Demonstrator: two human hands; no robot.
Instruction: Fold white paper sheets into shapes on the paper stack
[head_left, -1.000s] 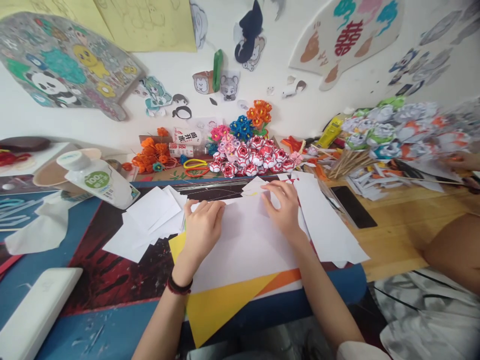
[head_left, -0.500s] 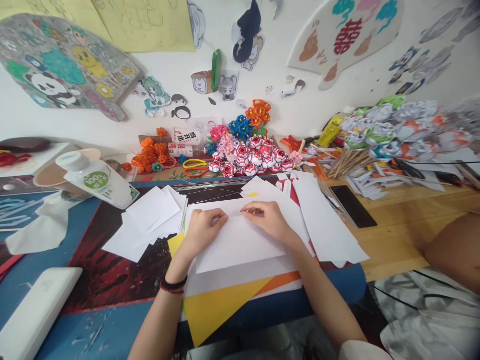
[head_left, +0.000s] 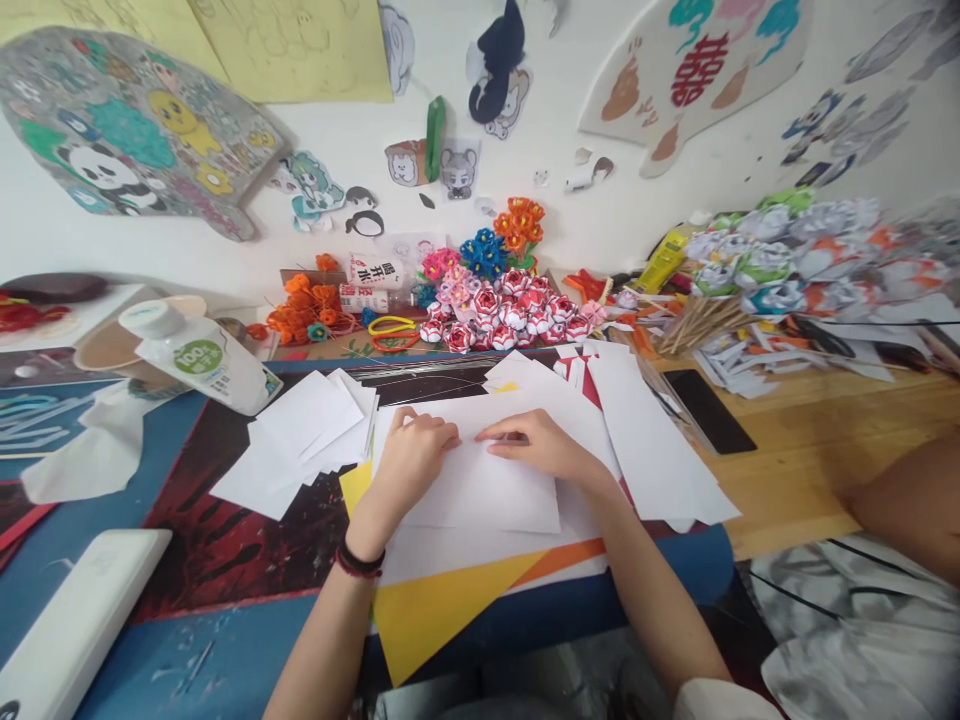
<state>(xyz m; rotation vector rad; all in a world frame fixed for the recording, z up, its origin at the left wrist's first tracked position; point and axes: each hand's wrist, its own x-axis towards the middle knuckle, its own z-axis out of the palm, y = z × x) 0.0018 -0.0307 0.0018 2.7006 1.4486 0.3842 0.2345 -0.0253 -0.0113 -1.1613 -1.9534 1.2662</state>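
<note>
A white sheet of paper (head_left: pixel 480 505) lies in front of me on top of other paper. My left hand (head_left: pixel 415 452) is closed at the sheet's far left part, its fingers curled and thumb against the paper. My right hand (head_left: pixel 541 442) rests over the sheet's far right part, thumb and fingers stretched forward with a gap between them and fingertips on the paper. The sheet's far edge is partly hidden by my hands. Beneath it lie more white paper (head_left: pixel 585 515) and a yellow sheet (head_left: pixel 420 620).
White paper squares (head_left: pixel 307 415) lie to the left, near a tilted white bottle (head_left: pixel 199 355). White strips (head_left: pixel 652 440) and a black phone (head_left: pixel 709 410) are to the right. Paper flowers (head_left: pixel 510 310) line the back. A long white case (head_left: pixel 82 620) sits at front left. A person's arm (head_left: pixel 911 490) is at right.
The sheet's near edge has moved away from me and its right edge now shows. My right thumb and fingers have spread from a pinch; my left fingers have curled further over the paper.
</note>
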